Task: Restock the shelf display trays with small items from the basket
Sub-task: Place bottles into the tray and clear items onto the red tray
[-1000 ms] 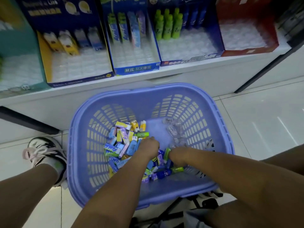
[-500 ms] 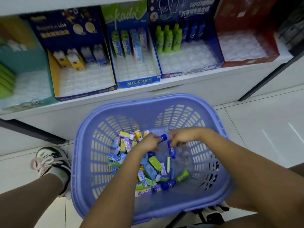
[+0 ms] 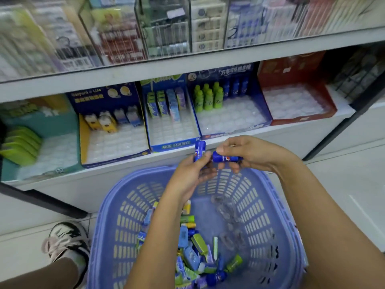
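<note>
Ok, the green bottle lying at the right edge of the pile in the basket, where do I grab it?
Pinch the green bottle across the middle of its body, coming straight down from above. It lies on its side with its long flanks exposed. Bare basket floor to its right leaves room, while the pile crowds its left end.

Your one wide-angle camera sits on your head, looking forward and down. It faces the shelf [image 3: 281, 132] at close range, with the basket [image 3: 260, 236] directly beneath the lens.
</note>
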`<state>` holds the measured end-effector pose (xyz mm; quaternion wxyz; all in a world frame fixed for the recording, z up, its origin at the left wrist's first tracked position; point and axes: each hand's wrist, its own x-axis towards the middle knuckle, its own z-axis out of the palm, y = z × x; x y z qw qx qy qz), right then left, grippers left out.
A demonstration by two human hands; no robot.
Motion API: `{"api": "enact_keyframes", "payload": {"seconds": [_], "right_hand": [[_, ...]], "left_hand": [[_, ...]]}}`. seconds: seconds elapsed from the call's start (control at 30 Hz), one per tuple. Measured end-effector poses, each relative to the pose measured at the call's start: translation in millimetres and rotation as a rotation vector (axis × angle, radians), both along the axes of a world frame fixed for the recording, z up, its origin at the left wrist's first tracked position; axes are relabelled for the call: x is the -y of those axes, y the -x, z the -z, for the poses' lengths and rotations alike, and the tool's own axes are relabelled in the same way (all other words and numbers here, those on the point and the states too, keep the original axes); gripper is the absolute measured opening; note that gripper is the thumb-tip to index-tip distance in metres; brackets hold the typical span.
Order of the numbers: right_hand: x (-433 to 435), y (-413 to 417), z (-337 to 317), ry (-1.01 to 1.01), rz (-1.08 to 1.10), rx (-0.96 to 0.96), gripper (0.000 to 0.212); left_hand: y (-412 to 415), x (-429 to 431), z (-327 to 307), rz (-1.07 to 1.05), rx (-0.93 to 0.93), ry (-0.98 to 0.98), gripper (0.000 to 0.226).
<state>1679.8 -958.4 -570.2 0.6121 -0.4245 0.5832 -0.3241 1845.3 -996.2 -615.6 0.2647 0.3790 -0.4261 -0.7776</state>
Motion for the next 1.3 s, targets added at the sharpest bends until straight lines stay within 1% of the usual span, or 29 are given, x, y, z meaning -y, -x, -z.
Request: {"api": "enact_keyframes", "payload": {"seconds": [0.07, 0.17, 0.27, 0.3, 0.37, 0.4, 0.43, 0.5, 0.57, 0.67, 0.73, 0.8, 0.87, 0.93, 1.0, 1.03, 1.17, 1.23, 1.3], "right_hand": [[0.9, 2.7, -7.7, 0.062, 0.083, -0.024, 0.019], [3.2, 7.0, -15.7, 0.132, 0.198, -0.134, 0.021], [4.9, 7.6, -23.5, 0.187, 0.284, -0.189, 0.017], [5.6, 9.3, -25.4, 0.202, 0.32, -0.147, 0.017], [6.0, 14.8, -29.8, 0.215, 0.364, 0.021, 0.019], [6.0, 17.8, -31.8, 0.219, 0.371, 0.073, 0.021], [7.4, 21.3, -32.3, 0.228, 0.379, 0.075, 0.021], [15.1, 28.7, -32.0, 0.267, 0.443, 0.008, 0.014], [30.5, 41.1, -30.6, 0.337, 0.568, -0.106, 0.009], [63.6, 69.1, -24.1, 0.47, 0.701, -0.395, 0.019], [85.3, 83.4, -17.5, 0.501, 0.689, -0.562, 0.023], [103.7, 90.9, -8.9, 0.512, 0.632, -0.605, 0.022], [116.4, 93.3, -1.7, 0.525, 0.585, -0.608, 0.022], [123.5, 93.3, 2.3, 0.538, 0.543, -0.608, 0.021], [127.0, 93.4, 4.9, 0.554, 0.488, -0.608, 0.021], [128.1, 93.4, 5.8, 0.56, 0.458, -0.626, 0.022], [133.2, 96.4, 5.2, 0.542, 0.368, -0.727, 0.027], [134.2, 95.4, 4.9, 0.524, 0.388, -0.745, 0.029], [134.9, 93.1, 3.7, 0.507, 0.416, -0.718, 0.03]], "left_hand": [[4.6, -2.3, -9.0, 0.017, -0.04, 0.035, 0.012], [10.8, -2.9, -20.7, 0.028, -0.099, 0.03, 0.013], [21.1, -3.1, -29.1, 0.016, -0.094, 0.102, 0.017], [24.9, -2.8, -31.2, -0.019, -0.091, 0.132, 0.019], [31.3, -0.2, -33.7, -0.092, -0.086, 0.19, 0.02], [34.1, 1.4, -34.2, -0.114, -0.076, 0.221, 0.018], [36.7, 2.5, -34.3, -0.129, -0.06, 0.251, 0.016], [41.4, 4.7, -33.2, -0.164, -0.023, 0.286, 0.013], [44.3, 6.8, -30.0, -0.201, 0.013, 0.28, 0.013], [43.1, 8.4, -22.5, -0.193, 0.11, 0.295, 0.009], [41.5, 8.0, -17.7, -0.168, 0.182, 0.322, 0.011], [42.2, 7.8, -15.3, -0.166, 0.181, 0.306, 0.022], [44.3, 10.6, -16.2, -0.186, 0.126, 0.218, 0.031], [45.9, 15.4, -18.2, -0.205, 0.015, 0.064, 0.038], [46.4, 19.8, -19.5, -0.201, -0.075, -0.051, 0.041], [46.3, 20.9, -19.5, -0.195, -0.094, -0.073, 0.041], [46.2, 20.0, -19.4, -0.184, -0.097, -0.055, 0.038], [45.3, 17.8, -20.8, -0.179, -0.086, -0.044, 0.036], [43.9, 15.7, -23.8, -0.172, -0.082, -0.031, 0.033]]}}
